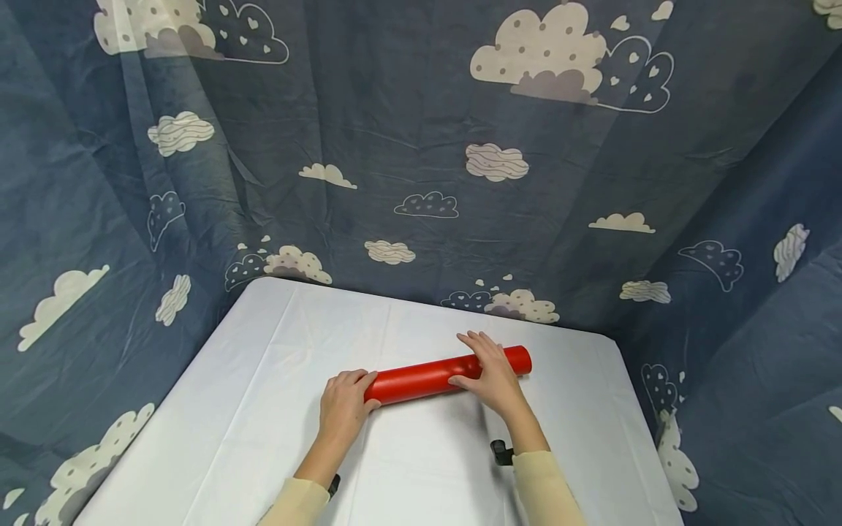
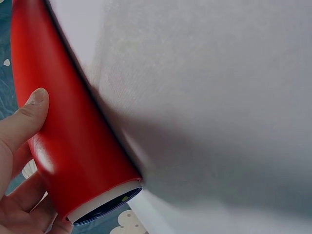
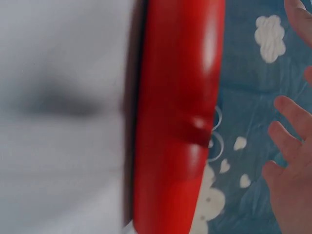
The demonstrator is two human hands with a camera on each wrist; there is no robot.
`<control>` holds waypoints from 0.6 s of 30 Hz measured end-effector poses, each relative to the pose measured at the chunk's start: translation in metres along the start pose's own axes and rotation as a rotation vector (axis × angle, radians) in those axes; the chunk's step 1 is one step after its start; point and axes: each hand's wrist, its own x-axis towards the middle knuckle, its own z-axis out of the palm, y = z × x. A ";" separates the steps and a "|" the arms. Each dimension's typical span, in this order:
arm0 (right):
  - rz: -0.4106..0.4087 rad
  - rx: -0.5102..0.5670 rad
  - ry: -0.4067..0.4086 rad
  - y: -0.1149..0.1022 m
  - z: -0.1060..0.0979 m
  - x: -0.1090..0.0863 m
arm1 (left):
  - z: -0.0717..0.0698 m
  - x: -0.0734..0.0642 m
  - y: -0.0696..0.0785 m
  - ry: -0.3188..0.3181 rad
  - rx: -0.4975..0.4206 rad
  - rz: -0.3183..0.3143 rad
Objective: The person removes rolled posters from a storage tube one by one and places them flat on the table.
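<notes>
A glossy red roll (image 1: 421,380), tube-shaped, lies slantwise across the white table. Its near end shows a white rim and a dark hollow inside in the left wrist view, and a small dent (image 3: 197,131) marks its side in the right wrist view. My left hand (image 1: 343,402) grips the left end, thumb on the near side and fingers round the far side. Over the right part of the roll, my right hand (image 1: 490,376) has its fingers spread. The right wrist view shows that hand's fingers (image 3: 290,141) apart from the red surface.
A white cloth covers the table (image 1: 276,409). Dark blue curtains (image 1: 395,131) with cloud prints hang behind it and along both sides. Black wrist straps or mounts (image 1: 502,453) show near the cream sleeves (image 1: 546,486).
</notes>
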 end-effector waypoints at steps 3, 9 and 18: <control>-0.020 0.011 -0.002 -0.010 0.004 -0.002 | 0.001 0.000 0.001 0.005 -0.004 -0.010; -0.048 0.007 -0.039 -0.027 0.018 -0.005 | 0.001 0.000 0.000 0.017 -0.006 -0.011; -0.121 0.004 -0.103 -0.047 0.041 -0.005 | 0.001 0.000 0.001 0.024 -0.001 -0.011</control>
